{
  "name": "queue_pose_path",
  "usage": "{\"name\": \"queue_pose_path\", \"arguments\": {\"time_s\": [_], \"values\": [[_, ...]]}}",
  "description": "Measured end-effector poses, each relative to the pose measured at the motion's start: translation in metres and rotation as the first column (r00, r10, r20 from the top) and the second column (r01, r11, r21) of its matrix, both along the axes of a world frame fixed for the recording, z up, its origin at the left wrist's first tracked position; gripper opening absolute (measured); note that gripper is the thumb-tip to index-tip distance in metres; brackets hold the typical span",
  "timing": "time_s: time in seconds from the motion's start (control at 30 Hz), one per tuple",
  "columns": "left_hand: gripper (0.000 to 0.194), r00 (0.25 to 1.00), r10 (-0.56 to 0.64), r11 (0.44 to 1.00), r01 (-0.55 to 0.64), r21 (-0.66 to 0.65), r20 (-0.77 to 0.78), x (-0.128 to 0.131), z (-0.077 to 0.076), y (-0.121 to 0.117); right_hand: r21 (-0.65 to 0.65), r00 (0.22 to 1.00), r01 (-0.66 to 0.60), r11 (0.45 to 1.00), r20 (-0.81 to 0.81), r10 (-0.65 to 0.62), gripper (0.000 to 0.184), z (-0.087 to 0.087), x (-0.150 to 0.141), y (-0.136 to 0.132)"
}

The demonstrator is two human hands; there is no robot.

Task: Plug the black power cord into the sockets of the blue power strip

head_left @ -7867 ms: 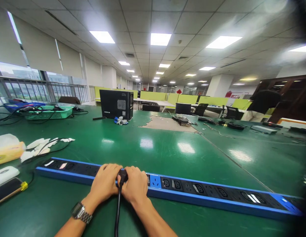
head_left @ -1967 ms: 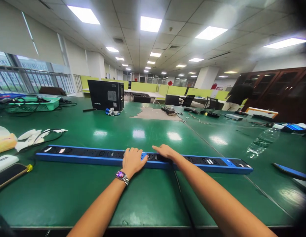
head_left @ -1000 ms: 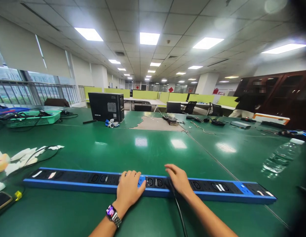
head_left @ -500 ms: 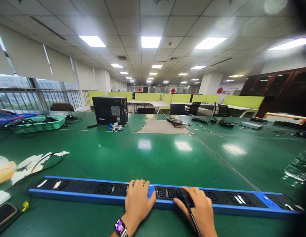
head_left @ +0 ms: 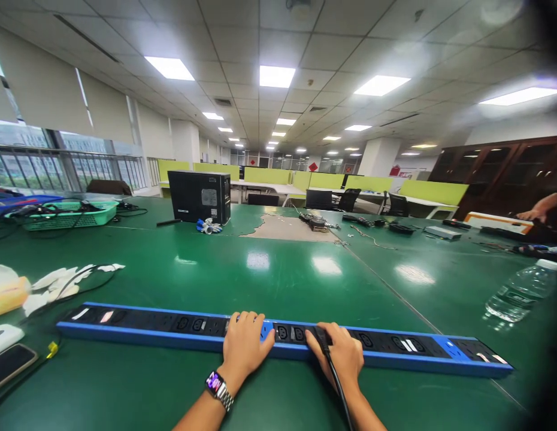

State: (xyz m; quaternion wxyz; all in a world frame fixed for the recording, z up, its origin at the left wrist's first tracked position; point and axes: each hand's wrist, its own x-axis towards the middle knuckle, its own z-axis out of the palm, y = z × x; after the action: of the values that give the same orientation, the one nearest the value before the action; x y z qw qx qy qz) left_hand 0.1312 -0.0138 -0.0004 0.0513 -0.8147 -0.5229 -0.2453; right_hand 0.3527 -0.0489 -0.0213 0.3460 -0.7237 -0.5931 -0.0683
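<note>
A long blue-and-black power strip [head_left: 144, 327] with several sockets lies across the green table in front of me. My left hand [head_left: 244, 347] lies over its middle, fingers hooked over the far edge and thumb at the sockets, gripping it. To the right, my right hand [head_left: 344, 356] closes around a black power plug [head_left: 324, 340] that is at the strip's sockets; whether it is fully seated cannot be made out. The plug's black cable [head_left: 339, 386] runs down toward me between hand and table. A smartwatch [head_left: 219, 390] is on my left wrist.
At the left are a phone [head_left: 9, 364], white gloves [head_left: 54, 287] and a green basket [head_left: 72, 216] of cables. A black computer case [head_left: 200, 196] stands farther back. A water bottle [head_left: 516, 294] lies tilted at right, and another person's hand [head_left: 533, 212] is beyond.
The view has shifted, bringing the bottle and another person's hand into sight at right. Both my hands stay at the strip, the right still on the plug.
</note>
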Motion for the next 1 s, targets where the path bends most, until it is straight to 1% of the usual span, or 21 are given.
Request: {"name": "queue_pose_path", "arguments": {"time_s": [0.13, 0.23, 0.37, 0.53, 0.7, 1.0], "values": [[0.033, 1.0, 0.01, 1.0, -0.01, -0.002, -0.03, 0.001, 0.002, -0.001, -0.022, 1.0, 0.008, 1.0, -0.021, -0.008, 0.034, 0.006, -0.002, -0.001], [0.034, 0.999, 0.016, 1.0, -0.016, 0.01, -0.048, 0.002, 0.003, -0.001, -0.061, 0.999, 0.011, 0.998, -0.046, -0.014, 0.033, 0.011, -0.004, -0.003], [0.033, 0.999, 0.015, 1.0, -0.014, 0.025, -0.046, 0.001, 0.002, -0.001, -0.095, 0.998, 0.016, 0.995, -0.059, -0.022, 0.034, 0.015, -0.006, -0.004], [0.033, 1.0, 0.0, 1.0, 0.0, 0.024, -0.021, 0.0, 0.0, 0.0, -0.034, 0.999, 0.036, 0.999, -0.023, -0.036, 0.037, 0.008, -0.006, -0.004], [0.034, 1.0, -0.007, 1.0, 0.007, 0.006, -0.006, -0.001, 0.001, 0.0, 0.017, 1.0, 0.007, 1.0, 0.015, -0.007, 0.039, 0.004, -0.005, -0.005], [0.033, 0.999, -0.049, 0.999, 0.049, 0.01, 0.022, -0.004, 0.001, -0.001, 0.039, 0.999, 0.001, 0.999, 0.04, -0.002, 0.038, 0.003, -0.003, -0.005]]}}
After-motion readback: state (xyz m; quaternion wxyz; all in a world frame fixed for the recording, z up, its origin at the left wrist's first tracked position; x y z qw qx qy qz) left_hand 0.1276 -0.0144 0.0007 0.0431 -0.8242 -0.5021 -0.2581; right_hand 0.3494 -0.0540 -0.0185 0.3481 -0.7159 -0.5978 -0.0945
